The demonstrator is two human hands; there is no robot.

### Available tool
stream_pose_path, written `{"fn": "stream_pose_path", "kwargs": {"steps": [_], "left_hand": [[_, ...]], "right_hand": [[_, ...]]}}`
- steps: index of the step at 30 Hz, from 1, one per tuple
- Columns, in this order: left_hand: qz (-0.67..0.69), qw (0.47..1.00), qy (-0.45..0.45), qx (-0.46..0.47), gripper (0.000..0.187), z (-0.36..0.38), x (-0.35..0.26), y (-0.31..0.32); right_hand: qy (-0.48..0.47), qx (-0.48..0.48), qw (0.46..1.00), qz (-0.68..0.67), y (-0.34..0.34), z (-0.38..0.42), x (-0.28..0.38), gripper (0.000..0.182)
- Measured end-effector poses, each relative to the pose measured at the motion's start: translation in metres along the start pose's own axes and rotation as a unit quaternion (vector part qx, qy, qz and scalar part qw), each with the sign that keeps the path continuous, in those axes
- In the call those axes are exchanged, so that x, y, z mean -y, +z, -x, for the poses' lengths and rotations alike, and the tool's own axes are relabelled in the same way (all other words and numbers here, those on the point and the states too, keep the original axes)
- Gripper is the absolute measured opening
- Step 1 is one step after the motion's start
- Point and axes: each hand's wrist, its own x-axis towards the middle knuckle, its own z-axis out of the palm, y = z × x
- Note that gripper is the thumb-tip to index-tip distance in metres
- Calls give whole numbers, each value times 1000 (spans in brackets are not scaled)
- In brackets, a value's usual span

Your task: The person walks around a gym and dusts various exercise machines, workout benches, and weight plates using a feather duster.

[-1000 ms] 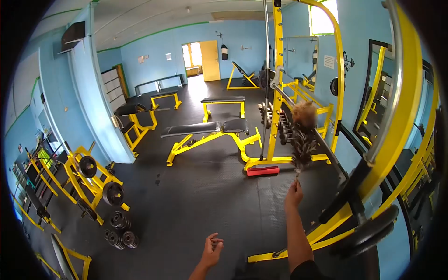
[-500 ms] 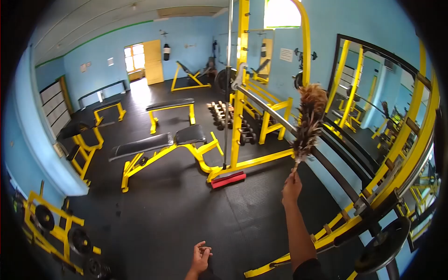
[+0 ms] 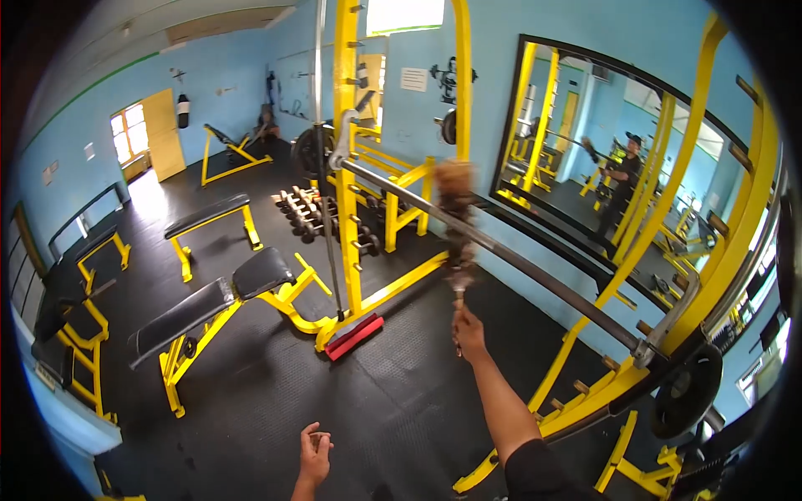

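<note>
My right hand (image 3: 469, 336) is wrapped round the handle of a brown feather duster (image 3: 457, 209), which it holds upright. The blurred feathers overlap the long barbell bar (image 3: 535, 265) of the yellow rack (image 3: 347, 150). Low in the view, my left hand (image 3: 315, 452) hangs over the black floor with loosely bent fingers and nothing in it. A red foam pad (image 3: 356, 337) lies at the foot of the rack, between the two hands and farther off.
An adjustable bench (image 3: 185, 321) stands to the left, with a flat bench (image 3: 207, 215) behind it. Dumbbells (image 3: 313, 215) line a low rack beyond. A wall mirror (image 3: 576, 125) reflects a person. A weight plate (image 3: 687, 392) hangs at the bar's right end.
My view has turned right, so the room has shifted left and a person now shows in the mirror. The duster has come across the bar, its feathers blurred. My left hand stays low.
</note>
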Motion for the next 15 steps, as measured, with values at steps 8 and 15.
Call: {"fn": "stream_pose_path", "kwargs": {"steps": [8, 15], "left_hand": [[7, 989, -1, 149, 40, -10, 21, 55], [21, 947, -11, 321, 41, 4, 6, 150]], "right_hand": [[-73, -120, 990, -26, -18, 27, -1, 25], [-64, -88, 965, 237, -120, 207, -87, 33]]}}
